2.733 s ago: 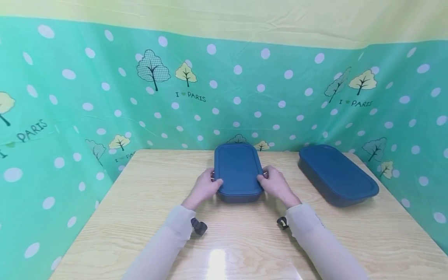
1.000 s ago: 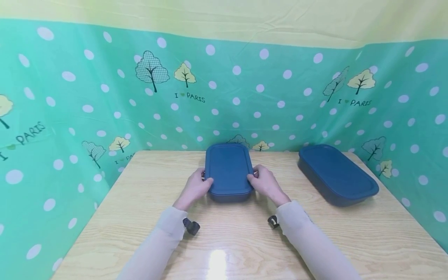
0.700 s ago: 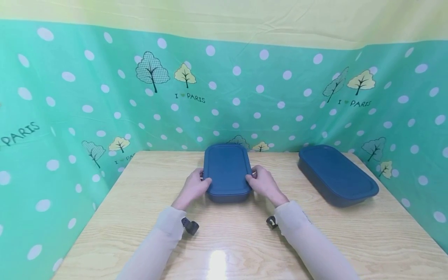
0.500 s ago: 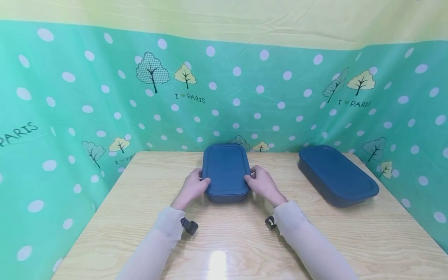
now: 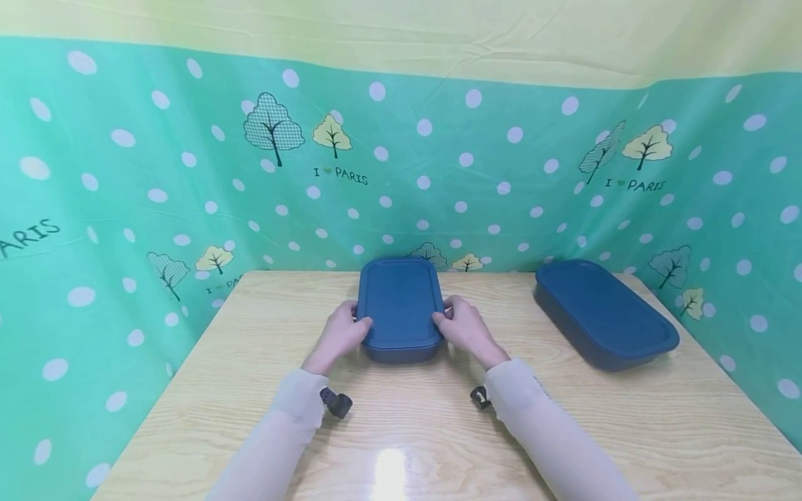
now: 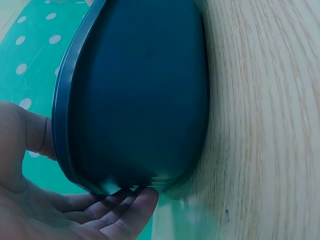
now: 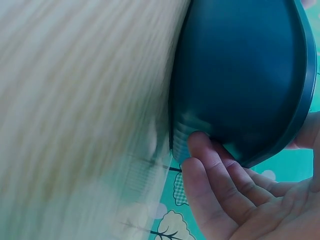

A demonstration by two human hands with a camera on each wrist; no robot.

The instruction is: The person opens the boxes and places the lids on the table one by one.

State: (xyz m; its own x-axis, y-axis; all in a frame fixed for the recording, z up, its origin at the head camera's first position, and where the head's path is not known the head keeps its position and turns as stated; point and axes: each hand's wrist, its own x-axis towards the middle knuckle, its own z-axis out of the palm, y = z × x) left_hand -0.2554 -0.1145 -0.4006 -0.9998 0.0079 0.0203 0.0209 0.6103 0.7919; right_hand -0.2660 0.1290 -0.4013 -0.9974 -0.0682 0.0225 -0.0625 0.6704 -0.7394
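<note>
**Left hand (image 5: 339,330) and right hand (image 5: 466,325) clamped on the blue box (image 5: 401,306)!**

Thumbs over the rim, fingertips (image 6: 146,198) at the walls, one hand per long side. Behind, the green dotted curtain (image 5: 426,153) stretches wide; in front, the pale wooden table (image 5: 413,417). Right of the hands, a longer lidded container (image 5: 604,313) lies slanted, well apart. The held box sits on the table, near its back edge. Smallest: a dark gadget (image 5: 338,404) at each wrist.

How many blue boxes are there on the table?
2. One blue box is between the left hand and the right hand, which grip its sides; the other blue box sits apart, farther right on the table.
</note>
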